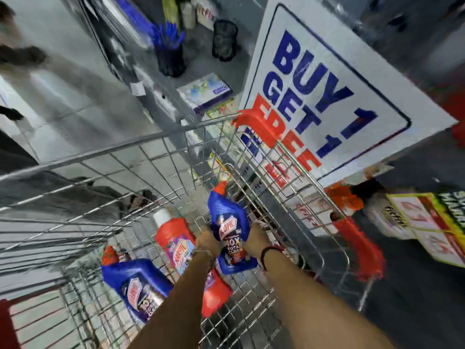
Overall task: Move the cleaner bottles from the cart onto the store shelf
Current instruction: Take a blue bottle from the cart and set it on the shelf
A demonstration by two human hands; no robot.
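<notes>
A blue cleaner bottle (227,222) with a red cap is held inside the wire cart (297,197) between both hands. My left hand (207,241) grips its left side and my right hand (255,239) its right side. A red cleaner bottle (176,238) with a white cap lies in the cart basket just left of my left arm. Another blue bottle (137,285) lies lower left in the basket. The view is blurred.
A large "BUY 1 GET 1 FREE" sign (327,84) stands right of the cart. A shelf (141,79) with a pen holder (169,56), a black mesh cup (224,40) and boxed goods runs ahead. Red cart handle pieces (359,250) sit at right.
</notes>
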